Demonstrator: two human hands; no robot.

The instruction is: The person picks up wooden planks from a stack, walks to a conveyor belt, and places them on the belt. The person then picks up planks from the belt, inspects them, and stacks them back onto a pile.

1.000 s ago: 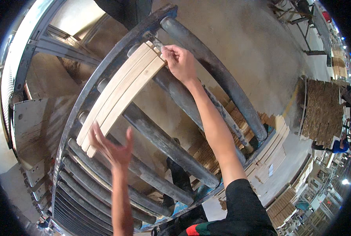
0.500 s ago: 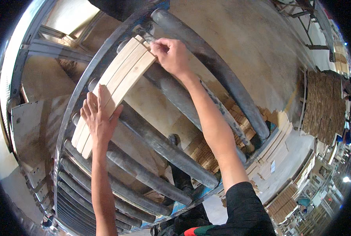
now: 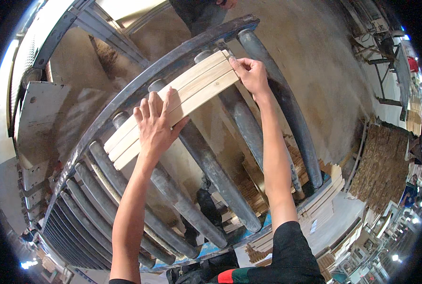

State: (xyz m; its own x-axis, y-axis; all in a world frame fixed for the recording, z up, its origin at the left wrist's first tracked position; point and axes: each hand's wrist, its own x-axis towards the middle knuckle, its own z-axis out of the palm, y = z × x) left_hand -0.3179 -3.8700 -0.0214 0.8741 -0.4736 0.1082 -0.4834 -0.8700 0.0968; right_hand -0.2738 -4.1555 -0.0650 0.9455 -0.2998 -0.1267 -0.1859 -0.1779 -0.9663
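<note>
Three pale wooden strips [image 3: 199, 90] lie side by side across the dark rollers of a conveyor. My left hand [image 3: 155, 125] rests on top of them left of their middle, its fingers stretched out and spread, the thumb by the near edge. At the far right end, my right hand [image 3: 252, 78] has thumb and fingers pinched at the end of the strips. The strips' ends sit nearly even there. What lies under my left palm is hidden.
Conveyor rollers [image 3: 215, 173] run between a dark side rail [image 3: 149, 78] and a blue near rail. Stacked wood strips [image 3: 322, 189] lie at the right, beside a large brown stack [image 3: 379, 165]. Another person's dark-clothed leg [image 3: 199, 16] is beyond the far rail.
The view has swung, so strips and hands appear further right. The strips look less steeply slanted. Both hands remain at the strips, and the person beyond the rail shows more.
</note>
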